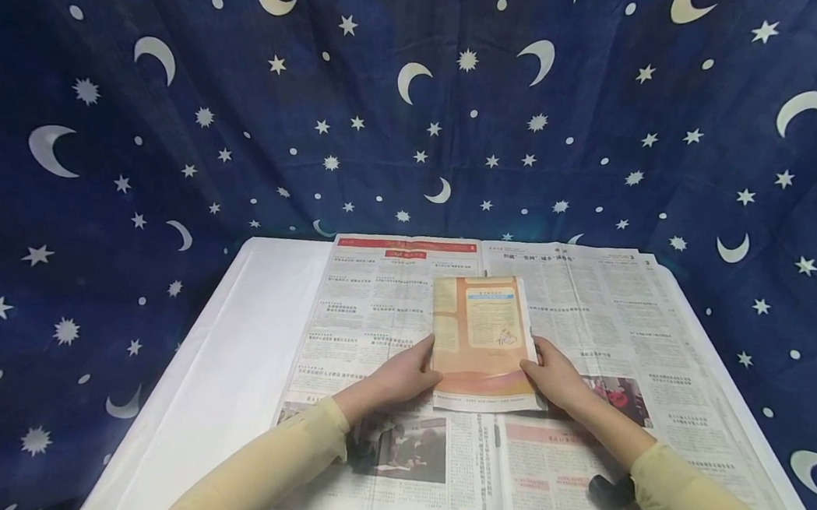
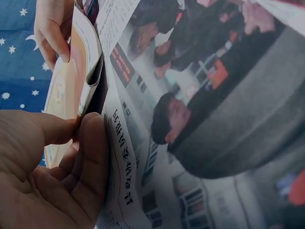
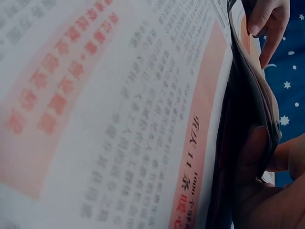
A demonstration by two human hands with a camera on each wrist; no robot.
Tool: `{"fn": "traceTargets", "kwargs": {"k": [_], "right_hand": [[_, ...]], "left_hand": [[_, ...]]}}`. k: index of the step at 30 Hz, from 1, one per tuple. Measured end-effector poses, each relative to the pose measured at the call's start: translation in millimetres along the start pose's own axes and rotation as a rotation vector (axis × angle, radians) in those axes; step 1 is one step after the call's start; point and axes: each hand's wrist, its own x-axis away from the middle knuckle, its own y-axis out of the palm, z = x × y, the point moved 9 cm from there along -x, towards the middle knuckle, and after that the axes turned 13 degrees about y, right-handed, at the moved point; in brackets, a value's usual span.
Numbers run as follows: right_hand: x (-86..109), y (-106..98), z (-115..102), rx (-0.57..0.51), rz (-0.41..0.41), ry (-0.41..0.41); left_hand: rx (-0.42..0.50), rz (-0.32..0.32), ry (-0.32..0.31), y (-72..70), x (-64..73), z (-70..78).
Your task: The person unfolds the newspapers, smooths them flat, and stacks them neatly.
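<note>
A folded newspaper (image 1: 485, 352) with an orange printed face is held between both hands, close over spread newspaper sheets. On its left edge, the left hand (image 1: 407, 374) grips with the thumb on top and fingers underneath. The right hand (image 1: 558, 372) pinches the opposite edge the same way. In the left wrist view, the thumb and fingers of the left hand (image 2: 62, 162) close on the folded newspaper (image 2: 90, 62), whose layers curve at a fold. The right wrist view shows the right hand (image 3: 271, 191) holding the stacked layers of the folded newspaper (image 3: 255, 90).
Open newspaper sheets (image 1: 377, 311) cover the middle and right of a white table (image 1: 231, 336). A small black object (image 1: 609, 492) lies near the right forearm. Behind the table hangs a dark blue curtain (image 1: 369, 78) with moons and stars.
</note>
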Motion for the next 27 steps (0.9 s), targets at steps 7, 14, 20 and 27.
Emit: {"fn": "traceTargets", "kwargs": {"k": [7,14,20,27], "right_hand": [[1.8,1,-4,0.027,-0.004,-0.014],[5.6,-2,-10,0.127,0.044,-0.051],[8.4,-8,-15,0.160,0.116,-0.156],[13.3,-12,-17,0.168,0.171,-0.189]], "left_hand": [[-0.119,-0.029,-0.023,-1.1,-2.2,0.6],[-0.243,-0.096,-0.005,-6.7,0.2,8.0],[-0.441,-0.107,0.159,-13.9,0.0,22.6],[-0.504,-0.179,0.285,-8.1,-0.4,22.8]]}}
